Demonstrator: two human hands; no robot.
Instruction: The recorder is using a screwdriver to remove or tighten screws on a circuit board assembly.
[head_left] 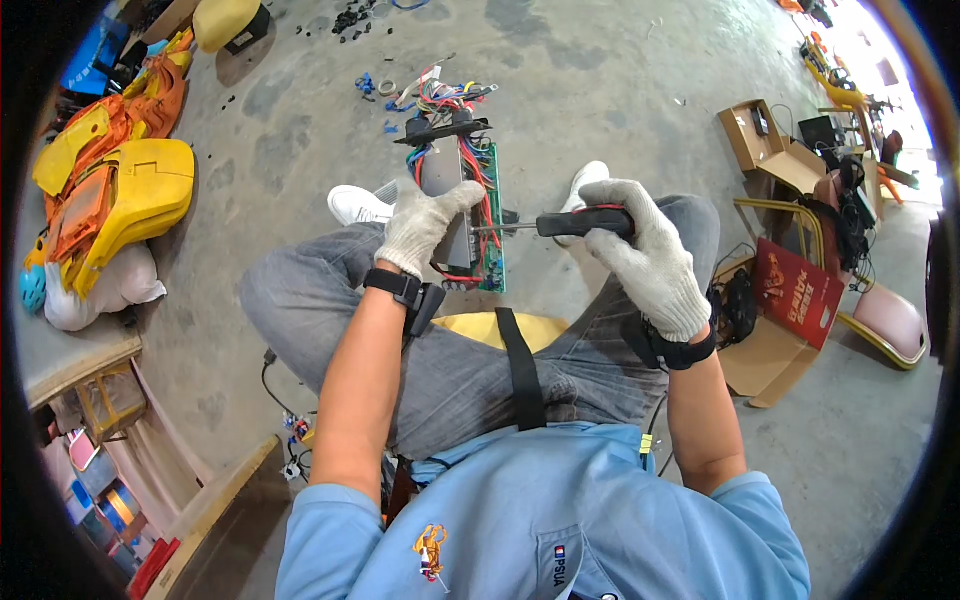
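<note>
On the floor between my shoes stands an electronic control unit [441, 168]: a grey metal case beside a green circuit board [494, 255], with red wires running along it. My left hand [415, 230], in a whitish knit glove, grips the case from its left side, thumb across the top. In my right hand [652, 262], gloved too, is a screwdriver [580, 222] with a black handle. Its shaft points left and the tip meets the unit near my left thumb; the exact contact spot is too small to make out. A bundle of coloured wires [450, 98] spreads from the unit's far end.
Blue connector pieces [366, 84] and a tape ring [387, 88] lie beyond the unit. Yellow and orange plastic shells [135, 195] are piled at left. Open cardboard boxes [755, 150], a red panel [795, 292] and a small chair [888, 325] stand at right.
</note>
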